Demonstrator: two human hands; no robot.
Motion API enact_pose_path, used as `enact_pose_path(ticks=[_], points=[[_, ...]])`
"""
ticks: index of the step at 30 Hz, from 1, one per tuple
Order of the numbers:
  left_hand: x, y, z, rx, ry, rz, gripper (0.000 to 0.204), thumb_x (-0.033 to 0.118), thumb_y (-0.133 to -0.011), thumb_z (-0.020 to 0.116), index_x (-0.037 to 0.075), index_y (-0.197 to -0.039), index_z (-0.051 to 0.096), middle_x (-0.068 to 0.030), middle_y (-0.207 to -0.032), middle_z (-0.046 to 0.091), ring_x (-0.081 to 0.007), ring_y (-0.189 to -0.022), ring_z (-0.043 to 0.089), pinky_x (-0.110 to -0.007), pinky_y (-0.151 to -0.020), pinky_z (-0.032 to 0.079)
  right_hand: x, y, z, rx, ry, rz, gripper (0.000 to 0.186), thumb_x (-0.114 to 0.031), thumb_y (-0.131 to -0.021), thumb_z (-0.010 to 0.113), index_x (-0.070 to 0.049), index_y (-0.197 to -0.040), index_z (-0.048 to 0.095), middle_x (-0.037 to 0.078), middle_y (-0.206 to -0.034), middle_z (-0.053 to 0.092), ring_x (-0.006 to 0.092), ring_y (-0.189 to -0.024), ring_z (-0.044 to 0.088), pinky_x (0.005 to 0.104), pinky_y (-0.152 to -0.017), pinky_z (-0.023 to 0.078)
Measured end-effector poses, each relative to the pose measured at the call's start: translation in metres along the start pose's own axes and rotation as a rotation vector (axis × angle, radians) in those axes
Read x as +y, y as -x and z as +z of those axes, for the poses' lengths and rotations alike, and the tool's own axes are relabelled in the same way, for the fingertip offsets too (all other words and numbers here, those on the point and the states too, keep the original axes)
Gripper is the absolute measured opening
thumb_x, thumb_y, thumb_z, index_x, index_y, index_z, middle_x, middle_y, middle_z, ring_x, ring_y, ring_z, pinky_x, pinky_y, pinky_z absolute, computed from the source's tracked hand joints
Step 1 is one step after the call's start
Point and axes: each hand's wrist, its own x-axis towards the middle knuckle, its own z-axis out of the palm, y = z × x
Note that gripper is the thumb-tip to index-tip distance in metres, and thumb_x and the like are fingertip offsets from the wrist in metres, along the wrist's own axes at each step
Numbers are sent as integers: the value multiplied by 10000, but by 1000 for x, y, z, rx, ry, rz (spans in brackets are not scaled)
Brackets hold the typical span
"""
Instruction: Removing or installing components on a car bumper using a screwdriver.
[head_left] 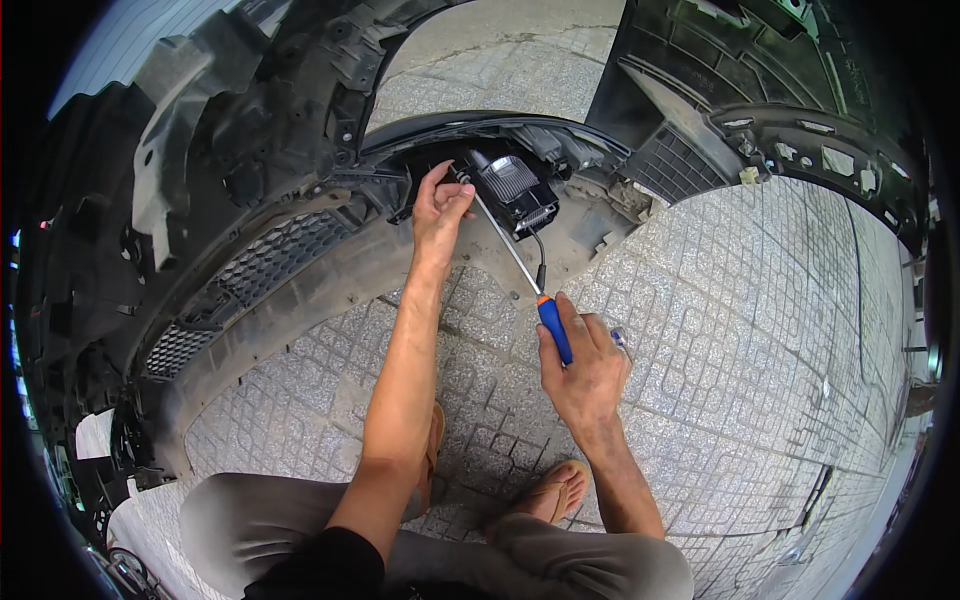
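Observation:
My right hand (588, 365) grips the blue and orange handle of a screwdriver (553, 328). Its long metal shaft slants up and left to a black boxy unit with a finned metal part (508, 180), mounted on the inner side of a car bumper (330, 258). Beside the shaft's tip, my left hand (440, 208) is curled with thumb and forefinger close together. What those fingertips pinch is too small to make out. From the unit's lower end hangs a short black cable (542, 255), passing close to the shaft.
Honeycomb grille mesh (275, 258) runs along the bumper at left. More dark plastic car panels (740, 60) stand at the upper right. Patterned paving (740, 330) lies below, with my sandalled foot (552, 492) near the lower middle.

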Motion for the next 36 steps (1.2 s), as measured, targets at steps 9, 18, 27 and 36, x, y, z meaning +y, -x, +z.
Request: enact_pose_path(ticks=[9, 18, 27, 36], points=[[1, 1, 6, 27, 92, 1, 636, 111, -896, 788, -6, -1436, 471, -52, -982, 661, -109, -873, 644, -256, -693, 547, 23, -4, 13, 126, 102, -194, 425, -206, -887, 757, -113, -1293, 674, 53, -841, 634, 218, -642, 650, 356, -522, 503], [-6, -7, 4, 61, 70, 30, 555, 138, -927, 768, -13, -1398, 515, -48, -960, 681, -109, -853, 662, -250, -686, 540, 41, -25, 1, -476, -1354, 776, 311, -199, -992, 668, 15, -1217, 651, 26, -767, 639, 49, -442, 421, 263, -424, 332], [8, -7, 7, 141, 171, -112, 371, 177, -968, 727, 7, -1272, 599, -42, -932, 696, -105, -796, 658, -259, -685, 566, 15, -13, -3, -106, -174, 3, 344, -187, -961, 669, -58, -1276, 619, 115, -824, 648, 251, -653, 667, 357, -525, 511], [3, -16, 16, 166, 149, -113, 301, 155, -959, 737, 3, -1188, 615, -47, -904, 686, -100, -755, 639, -272, -672, 586, 36, -12, 7, -126, -352, 36, 380, -178, -969, 665, -69, -1329, 607, 111, -833, 656, 215, -603, 649, 342, -509, 500]])
